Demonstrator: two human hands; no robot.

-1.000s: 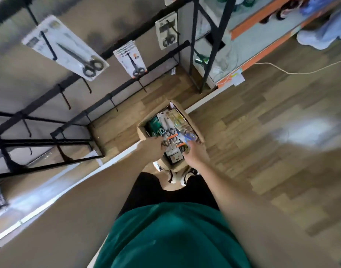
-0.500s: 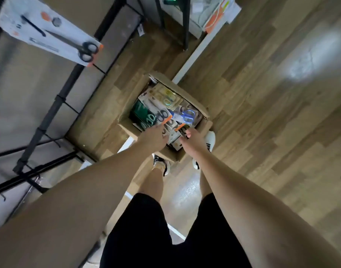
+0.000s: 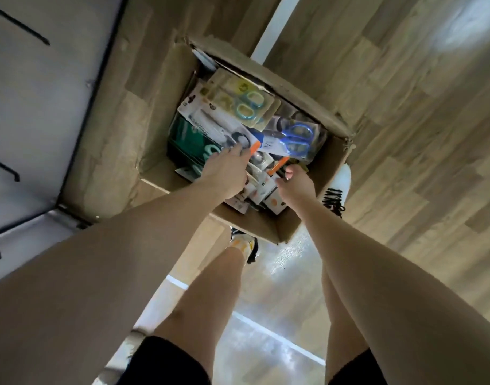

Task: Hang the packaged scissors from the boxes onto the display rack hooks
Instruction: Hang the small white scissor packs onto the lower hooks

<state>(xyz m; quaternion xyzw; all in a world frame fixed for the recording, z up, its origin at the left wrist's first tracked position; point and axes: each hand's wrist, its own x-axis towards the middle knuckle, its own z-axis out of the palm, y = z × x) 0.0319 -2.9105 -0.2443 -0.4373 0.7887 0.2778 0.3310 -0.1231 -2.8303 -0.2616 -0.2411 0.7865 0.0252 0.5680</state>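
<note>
An open cardboard box (image 3: 334,162) stands on the wooden floor, filled with several packaged scissors. My left hand (image 3: 227,170) reaches into it and grips the edge of a white pack of black-handled scissors (image 3: 210,123) by its orange corner. My right hand (image 3: 295,183) pinches a second white pack with an orange corner (image 3: 278,165) lying deeper in the box. A pack of blue-handled scissors (image 3: 296,137) and one of teal-handled scissors (image 3: 248,104) lie on top, untouched. Black rack hooks (image 3: 5,169) stick out at the far left.
The rack's black frame (image 3: 96,79) and pale back panel (image 3: 38,107) run along the left, close to the box. A green pack (image 3: 191,140) sits at the box's left side. My shoes (image 3: 338,190) stand against the box's near wall. Wooden floor stretches right.
The view has dropped and closed in on the box; the hung scissors on the rack have left the view. Both hands stay in the box on the orange-cornered packs.
</note>
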